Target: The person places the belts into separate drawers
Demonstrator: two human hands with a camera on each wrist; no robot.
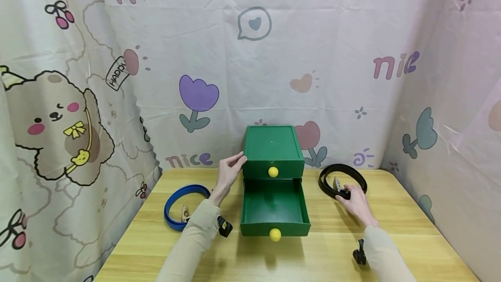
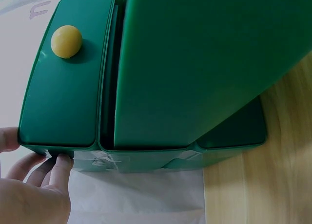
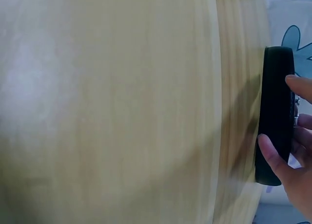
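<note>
A green drawer cabinet (image 1: 273,142) with yellow knobs stands at the middle back of the table. The drawer (image 1: 274,229) beneath its top one is pulled out, its bare green floor showing. My left hand (image 1: 228,173) touches the cabinet's left side near the top front corner, fingers fairly straight along the edge. On the right lies a coiled black belt (image 1: 326,189) with a metal buckle (image 1: 337,185). My right hand (image 1: 357,203) pinches the belt near the buckle, thumb on the outer face of the strap (image 3: 276,107) and fingers on the inner side.
A coiled blue belt (image 1: 172,201) with a gold-coloured buckle (image 1: 185,213) lies left of the cabinet, partly behind the left sleeve. The wooden table (image 1: 328,256) is bordered by a printed curtain (image 1: 258,64) at the back and sides.
</note>
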